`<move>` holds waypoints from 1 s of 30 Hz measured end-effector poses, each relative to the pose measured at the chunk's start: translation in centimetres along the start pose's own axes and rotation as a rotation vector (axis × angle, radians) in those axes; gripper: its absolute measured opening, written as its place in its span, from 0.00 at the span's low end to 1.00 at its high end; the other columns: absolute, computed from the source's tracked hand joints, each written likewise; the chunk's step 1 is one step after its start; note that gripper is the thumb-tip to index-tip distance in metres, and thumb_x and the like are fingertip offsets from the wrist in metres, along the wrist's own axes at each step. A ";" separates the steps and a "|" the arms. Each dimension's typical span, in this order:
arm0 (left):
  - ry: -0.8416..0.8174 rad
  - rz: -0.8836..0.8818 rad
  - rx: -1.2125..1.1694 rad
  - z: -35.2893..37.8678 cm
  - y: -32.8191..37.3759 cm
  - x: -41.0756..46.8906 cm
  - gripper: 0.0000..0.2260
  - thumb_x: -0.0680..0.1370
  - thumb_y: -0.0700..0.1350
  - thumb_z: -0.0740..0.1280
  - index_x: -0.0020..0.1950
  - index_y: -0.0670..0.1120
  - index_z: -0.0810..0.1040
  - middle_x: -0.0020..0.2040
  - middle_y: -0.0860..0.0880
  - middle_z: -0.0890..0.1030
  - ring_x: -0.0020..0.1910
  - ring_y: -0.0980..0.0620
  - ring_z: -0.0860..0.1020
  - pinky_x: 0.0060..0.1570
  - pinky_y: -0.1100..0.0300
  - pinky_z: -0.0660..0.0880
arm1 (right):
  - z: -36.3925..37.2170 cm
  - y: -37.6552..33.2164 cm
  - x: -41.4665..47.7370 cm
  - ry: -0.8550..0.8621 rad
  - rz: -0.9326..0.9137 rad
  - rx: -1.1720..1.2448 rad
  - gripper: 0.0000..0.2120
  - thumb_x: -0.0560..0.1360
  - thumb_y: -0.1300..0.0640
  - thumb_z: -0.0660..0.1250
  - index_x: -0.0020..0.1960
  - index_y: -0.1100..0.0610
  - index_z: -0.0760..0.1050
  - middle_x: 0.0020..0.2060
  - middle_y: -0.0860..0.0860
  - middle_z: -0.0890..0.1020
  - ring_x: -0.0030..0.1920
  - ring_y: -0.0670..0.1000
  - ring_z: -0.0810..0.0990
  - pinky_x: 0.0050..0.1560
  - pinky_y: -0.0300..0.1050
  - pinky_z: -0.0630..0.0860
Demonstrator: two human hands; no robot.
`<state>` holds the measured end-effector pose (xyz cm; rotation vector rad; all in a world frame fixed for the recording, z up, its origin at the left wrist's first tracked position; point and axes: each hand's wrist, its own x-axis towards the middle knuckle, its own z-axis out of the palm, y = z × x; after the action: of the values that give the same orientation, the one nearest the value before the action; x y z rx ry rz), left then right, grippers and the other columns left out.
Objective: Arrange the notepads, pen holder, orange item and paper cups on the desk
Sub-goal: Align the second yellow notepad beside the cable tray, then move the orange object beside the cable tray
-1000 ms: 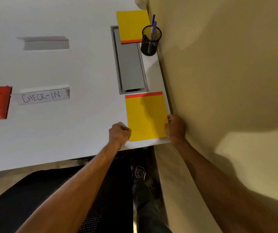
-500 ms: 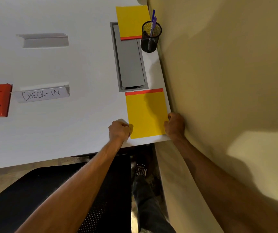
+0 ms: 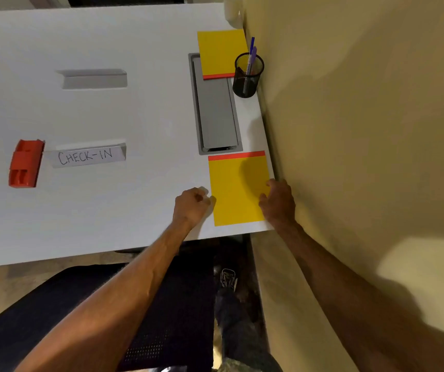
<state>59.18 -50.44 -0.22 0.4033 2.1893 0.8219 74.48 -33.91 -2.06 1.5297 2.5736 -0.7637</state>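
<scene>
The near notepad (image 3: 238,190) lies flat between the two hands at the near right corner of the tabletop (image 3: 124,116), its red strip turned away from the person. The left hand (image 3: 192,206) is curled almost into a fist, fingertips pressed to the pad's left edge; the right hand (image 3: 278,201) rests half-open with its fingers over the right edge, beside the wall (image 3: 363,130). Neither lifts it, so they seem to be squaring it to the corner. Just beyond the hands a grey cable hatch (image 3: 217,114) is sunk into the surface. Past it the second notepad (image 3: 222,53) overlaps the hatch's far end, with the mesh pen holder (image 3: 248,76) touching or just beside it. Farther still, a pale shape by the wall may be the paper cups (image 3: 232,9). Well left of the hands, the orange item (image 3: 25,163) sits against a CHECK-IN sign (image 3: 88,156).
</scene>
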 end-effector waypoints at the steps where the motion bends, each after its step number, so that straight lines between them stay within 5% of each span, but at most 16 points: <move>1: 0.010 0.039 0.031 -0.8 0.2 -0.4 0.14 0.79 0.47 0.67 0.63 0.45 0.80 0.60 0.49 0.82 0.58 0.52 0.78 0.56 0.65 0.66 | -0.3 -0.6 -0.1 0.000 -0.030 -0.010 0.18 0.78 0.57 0.64 0.66 0.61 0.72 0.61 0.60 0.74 0.62 0.60 0.73 0.58 0.55 0.76; 7: 0.163 0.094 0.098 -7.1 -0.5 -2.6 0.24 0.79 0.49 0.68 0.73 0.45 0.70 0.70 0.43 0.74 0.67 0.43 0.74 0.66 0.52 0.69 | -0.8 -7.0 -0.6 -0.014 -0.270 -0.024 0.16 0.77 0.56 0.65 0.63 0.61 0.74 0.59 0.60 0.75 0.60 0.61 0.73 0.57 0.55 0.73; 15: 0.361 0.041 0.093 -17.3 -6.9 -4.9 0.25 0.78 0.49 0.69 0.72 0.42 0.70 0.72 0.42 0.71 0.69 0.44 0.70 0.68 0.50 0.69 | 2.7 -18.7 -3.6 0.025 -0.759 0.002 0.14 0.75 0.61 0.70 0.60 0.63 0.81 0.57 0.65 0.81 0.55 0.65 0.80 0.53 0.59 0.79; 19: 0.428 -0.003 0.121 -21.9 -11.3 -4.4 0.27 0.77 0.49 0.70 0.74 0.42 0.68 0.73 0.42 0.69 0.70 0.42 0.68 0.69 0.48 0.68 | 6.8 -24.2 -4.9 -0.040 -0.875 -0.031 0.20 0.74 0.57 0.73 0.64 0.62 0.79 0.62 0.66 0.79 0.61 0.65 0.79 0.58 0.61 0.78; 25: 0.537 -0.051 0.175 -26.6 -17.4 -1.3 0.33 0.75 0.51 0.71 0.75 0.42 0.63 0.73 0.41 0.67 0.70 0.40 0.67 0.66 0.43 0.69 | 15.3 -30.3 -4.8 -0.169 -0.971 -0.232 0.31 0.78 0.45 0.65 0.77 0.54 0.63 0.78 0.58 0.61 0.79 0.59 0.57 0.74 0.62 0.60; 30: 0.627 -0.027 0.147 -28.3 -21.4 2.5 0.33 0.73 0.50 0.73 0.74 0.43 0.63 0.70 0.42 0.70 0.67 0.41 0.71 0.61 0.45 0.71 | 21.5 -31.3 -3.5 -0.221 -1.035 -0.360 0.31 0.82 0.42 0.54 0.81 0.51 0.50 0.81 0.55 0.46 0.80 0.58 0.40 0.77 0.65 0.46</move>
<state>35.91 -77.30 -1.31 0.1973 2.8394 0.8539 45.73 -58.34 -7.79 -0.0583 2.9695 -0.3961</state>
